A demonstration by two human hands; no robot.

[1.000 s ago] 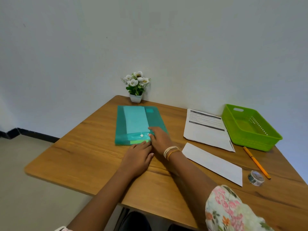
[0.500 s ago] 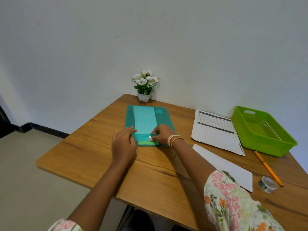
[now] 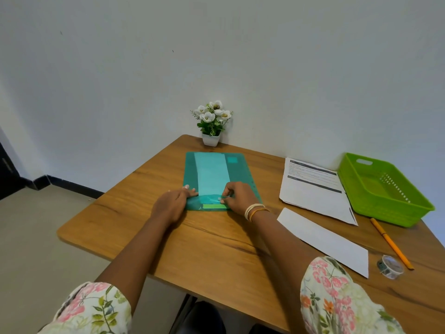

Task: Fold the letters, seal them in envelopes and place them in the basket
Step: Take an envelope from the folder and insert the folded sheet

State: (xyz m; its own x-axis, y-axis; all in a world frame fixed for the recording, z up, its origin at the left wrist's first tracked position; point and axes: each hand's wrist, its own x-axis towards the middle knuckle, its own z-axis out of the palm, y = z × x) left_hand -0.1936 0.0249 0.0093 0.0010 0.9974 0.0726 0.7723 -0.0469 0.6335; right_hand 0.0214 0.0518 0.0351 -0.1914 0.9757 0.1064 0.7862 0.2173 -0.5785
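On the wooden table (image 3: 216, 249) sits a teal folder (image 3: 240, 169), both hands at its near end. Left hand (image 3: 171, 206) lies flat, fingers straight, pressing its edge. Right hand (image 3: 238, 197) has fingers curled, pinching the flap. Printed letters (image 3: 313, 189) and a white envelope (image 3: 325, 242) lie off right, beside the green basket (image 3: 395, 213).

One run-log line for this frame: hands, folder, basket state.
left hand: flat on green folder edge | right hand: pinching folder flap at snap | basket: empty | printed sheets, envelope: untouched
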